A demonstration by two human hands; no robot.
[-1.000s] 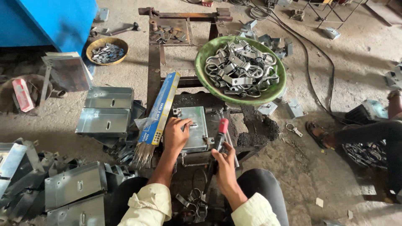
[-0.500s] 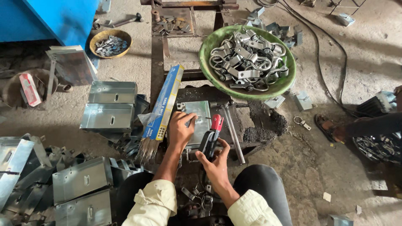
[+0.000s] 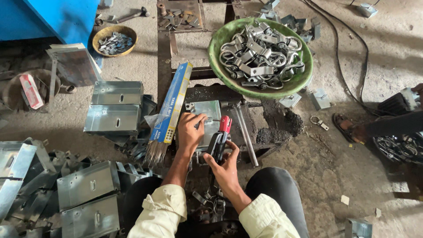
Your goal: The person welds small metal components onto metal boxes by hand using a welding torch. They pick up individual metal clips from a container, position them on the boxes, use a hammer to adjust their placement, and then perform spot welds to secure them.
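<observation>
Left hand pins a metal box steady while right hand grips a red-tipped electrode holder closed.

Left hand hides metal box corner; clamp detail unclear.

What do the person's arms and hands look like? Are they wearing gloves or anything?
No gloves: the left hand and the right hand are both bare, with no rings or watch that I can see. Both arms wear a pale yellow, long-sleeved shirt. The left sleeve and the right sleeve are pushed up, leaving the forearms uncovered. The cloth looks a bit creased.
</observation>
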